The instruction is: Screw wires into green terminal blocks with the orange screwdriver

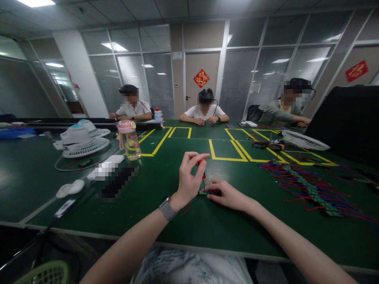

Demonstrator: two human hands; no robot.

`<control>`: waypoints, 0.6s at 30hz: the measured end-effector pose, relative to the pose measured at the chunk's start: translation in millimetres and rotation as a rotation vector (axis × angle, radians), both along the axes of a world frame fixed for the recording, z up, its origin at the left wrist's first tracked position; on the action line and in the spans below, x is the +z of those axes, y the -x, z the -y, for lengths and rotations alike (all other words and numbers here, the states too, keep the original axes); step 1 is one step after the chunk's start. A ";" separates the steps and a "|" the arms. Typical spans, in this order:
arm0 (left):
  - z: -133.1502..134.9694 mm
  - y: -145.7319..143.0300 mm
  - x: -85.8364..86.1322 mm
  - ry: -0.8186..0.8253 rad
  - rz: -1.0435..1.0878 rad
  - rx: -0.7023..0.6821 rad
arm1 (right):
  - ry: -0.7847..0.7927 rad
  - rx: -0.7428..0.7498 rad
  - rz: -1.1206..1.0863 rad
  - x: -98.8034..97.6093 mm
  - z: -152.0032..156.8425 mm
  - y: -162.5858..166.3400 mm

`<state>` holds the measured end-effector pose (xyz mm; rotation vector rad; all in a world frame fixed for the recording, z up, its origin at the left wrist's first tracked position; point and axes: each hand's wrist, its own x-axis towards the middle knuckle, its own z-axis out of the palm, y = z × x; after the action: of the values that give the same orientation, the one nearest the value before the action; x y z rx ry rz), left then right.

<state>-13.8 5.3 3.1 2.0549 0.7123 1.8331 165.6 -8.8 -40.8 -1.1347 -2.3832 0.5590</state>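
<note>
Small green board [203,193]: flat on the table [166,221], red wire trailing left, pinned under the right hand's [227,194] fingertips. Directly above it, upright, an orange-handled tool [203,167], pinched in the left hand [189,177]. Right, well apart: wired boards in a heap [310,189]. Left: bottle [128,140], fans [81,142].

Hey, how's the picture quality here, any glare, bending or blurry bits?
Head view: wide-lens bending curves the table edge and ceiling; ceiling lights reflect in the glass walls; left hand and right hand evenly lit, fairly sharp; faces and a table patch pixelated.
</note>
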 end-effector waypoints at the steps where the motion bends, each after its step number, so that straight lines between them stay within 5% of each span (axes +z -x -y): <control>1: -0.5 0.2 -0.6 0.013 0.001 -0.030 | -0.001 0.000 0.003 0.0 0.0 -0.1; 6: -2.6 -1.3 -3.6 0.102 0.053 -0.143 | -0.007 0.004 0.004 -0.6 -0.9 -0.2; 13: 1.1 -0.4 1.2 -0.009 0.036 0.027 | 0.003 0.004 -0.002 -2.6 -1.5 -0.3; 18: 0.2 1.2 -0.5 0.026 0.020 -0.042 | 0.011 0.001 -0.003 -2.6 -1.3 -0.8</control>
<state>-15.1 5.1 2.6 2.0171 0.6795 1.8093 166.4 -7.5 -43.3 -1.1369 -2.3811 0.5739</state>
